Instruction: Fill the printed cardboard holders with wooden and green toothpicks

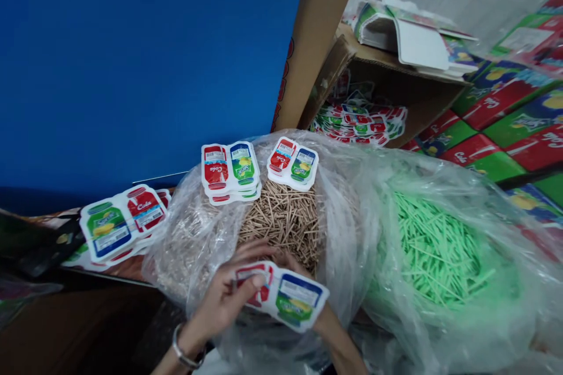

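Observation:
My left hand [229, 299] grips a printed card [285, 296] showing a red can and a green-blue can, thumb pressed on its red half. My right hand [323, 319] is mostly hidden beneath that card, and only its wrist and a fingertip show. Both hover over a clear plastic bag [193, 246] filled with small brown sticks [281, 220]. Two stacks of the same cards rest on the far rim of the bag, one stack [229, 173] on the left and another stack [292, 163] on the right.
A second clear bag holds green sticks [433, 252] on the right. More cards [118, 222] are piled at left. A cardboard box [387, 82] behind holds loose cards [360, 123]. Printed cartons [505, 123] stand at right, a blue wall [145, 58] at left.

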`<action>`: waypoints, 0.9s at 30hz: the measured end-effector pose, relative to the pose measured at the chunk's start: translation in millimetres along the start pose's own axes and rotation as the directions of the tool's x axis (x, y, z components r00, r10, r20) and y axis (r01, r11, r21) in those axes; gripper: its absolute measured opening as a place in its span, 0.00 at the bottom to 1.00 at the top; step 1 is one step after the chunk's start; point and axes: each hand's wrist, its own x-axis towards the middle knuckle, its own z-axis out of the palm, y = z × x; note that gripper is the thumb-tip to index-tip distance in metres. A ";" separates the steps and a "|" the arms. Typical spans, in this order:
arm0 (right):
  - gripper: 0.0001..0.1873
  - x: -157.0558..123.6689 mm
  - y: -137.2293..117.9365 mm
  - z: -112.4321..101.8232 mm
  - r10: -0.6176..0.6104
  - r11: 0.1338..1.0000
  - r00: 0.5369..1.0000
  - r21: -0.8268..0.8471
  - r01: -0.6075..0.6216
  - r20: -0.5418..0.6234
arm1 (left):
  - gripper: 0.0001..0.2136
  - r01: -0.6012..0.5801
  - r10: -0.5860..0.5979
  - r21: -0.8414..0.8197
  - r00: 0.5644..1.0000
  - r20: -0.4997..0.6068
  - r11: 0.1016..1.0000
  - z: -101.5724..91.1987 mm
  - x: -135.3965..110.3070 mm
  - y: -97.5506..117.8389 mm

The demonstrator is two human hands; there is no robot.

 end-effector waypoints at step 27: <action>0.18 -11.8 -12.3 16.6 0.208 0.740 0.974 0.637 -0.217 0.090 | 0.13 -0.027 -0.091 0.359 0.947 0.308 0.933 33.4 -16.3 -14.7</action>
